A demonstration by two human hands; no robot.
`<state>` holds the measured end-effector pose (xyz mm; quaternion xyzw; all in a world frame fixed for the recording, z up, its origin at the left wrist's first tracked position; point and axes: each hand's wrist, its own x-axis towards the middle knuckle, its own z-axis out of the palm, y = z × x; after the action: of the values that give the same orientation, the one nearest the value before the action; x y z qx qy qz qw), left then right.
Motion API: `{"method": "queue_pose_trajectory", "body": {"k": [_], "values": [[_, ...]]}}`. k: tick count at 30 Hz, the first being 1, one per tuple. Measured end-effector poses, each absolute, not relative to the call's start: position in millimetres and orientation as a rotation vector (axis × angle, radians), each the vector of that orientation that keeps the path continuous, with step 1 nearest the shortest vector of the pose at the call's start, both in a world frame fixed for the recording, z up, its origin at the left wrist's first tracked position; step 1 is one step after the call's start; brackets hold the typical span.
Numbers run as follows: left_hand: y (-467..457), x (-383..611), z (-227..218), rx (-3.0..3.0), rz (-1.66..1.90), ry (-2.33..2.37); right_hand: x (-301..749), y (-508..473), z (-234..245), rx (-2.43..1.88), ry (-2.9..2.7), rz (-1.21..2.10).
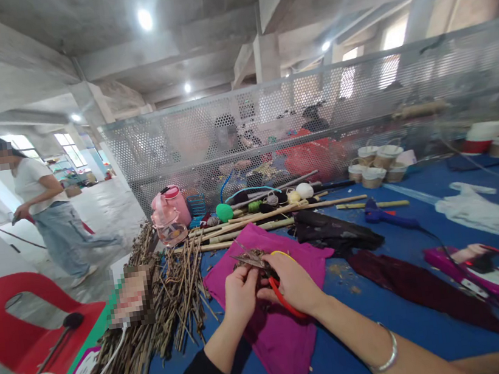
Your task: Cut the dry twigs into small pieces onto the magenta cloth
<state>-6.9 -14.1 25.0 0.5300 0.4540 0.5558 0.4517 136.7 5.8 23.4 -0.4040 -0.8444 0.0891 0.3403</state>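
My right hand (292, 279) grips red-handled scissors (286, 300), whose blades point up and left over a small heap of twig pieces (259, 259). My left hand (240, 292) is closed close to the blades, its thumb and fingertips pinching thin twigs at the heap. Under both hands a magenta cloth (282, 345) is spread on the blue table (342, 334). To the left of my left hand lies a large pile of long dry twigs (137, 361).
Behind the cloth are bamboo sticks (298, 207), yarn balls (224, 212) and a pink jug (171, 219). At right lie dark cloths (423, 287), a blue glue gun (384, 213), a white glove (482, 211) and small buckets (374, 175). A perforated metal screen (247, 138) stands behind; a person (43, 196) walks left.
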Motion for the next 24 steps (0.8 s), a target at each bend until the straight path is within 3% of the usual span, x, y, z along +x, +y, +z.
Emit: {"method": "queue_pose_trajectory", "body": {"k": [7, 17, 24], "values": [[-16.1, -8.1, 25.6, 1.441, 1.367, 1.228, 136.7, 6.9, 23.1, -1.046, -2.200, 0.170], [-15.0, -8.2, 24.6, 1.439, 1.366, 1.210, 140.0, 3.2, 29.9, -1.105, -2.144, 0.496], [-11.5, -9.5, 22.0, 1.430, 1.375, 1.178, 138.4, 2.3, 28.3, -1.135, -2.154, 0.458]]}}
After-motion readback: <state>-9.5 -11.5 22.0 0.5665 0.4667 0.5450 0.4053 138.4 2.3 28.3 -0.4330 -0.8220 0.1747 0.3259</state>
